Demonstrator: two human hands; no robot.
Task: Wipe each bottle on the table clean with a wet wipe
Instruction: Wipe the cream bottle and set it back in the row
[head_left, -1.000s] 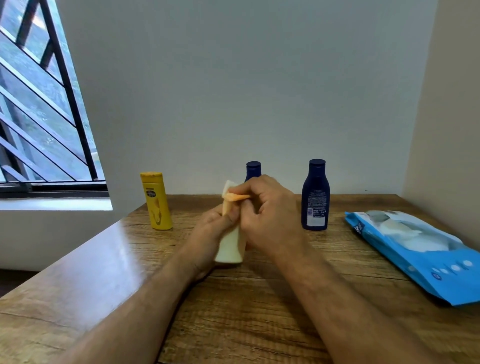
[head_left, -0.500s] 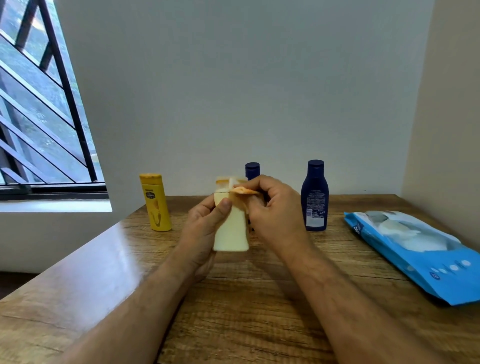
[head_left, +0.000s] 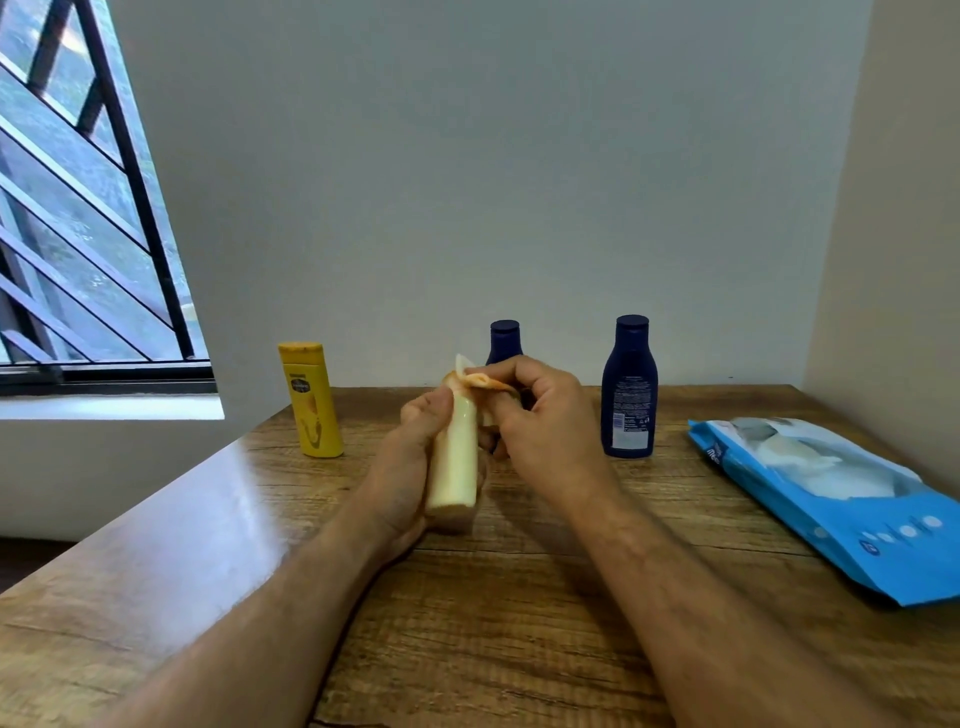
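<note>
My left hand (head_left: 410, 462) grips a cream bottle (head_left: 454, 462) upright at the middle of the wooden table (head_left: 467, 623), its base just above the wood. My right hand (head_left: 535, 421) pinches a wet wipe (head_left: 475, 379), stained orange, against the bottle's top. A yellow bottle (head_left: 310, 399) stands at the back left. Behind my hands a dark blue bottle (head_left: 504, 340) shows only its cap and shoulder. A second dark blue bottle (head_left: 629, 387) stands to the right.
A blue wet-wipe pack (head_left: 826, 499) lies along the table's right side, near the side wall. The back wall is close behind the bottles. A barred window (head_left: 78, 234) is at the left.
The cream bottle has been turned in my left hand, from its broad face to its narrow side, and sits slightly lower. My right hand keeps the wipe on the bottle's top.
</note>
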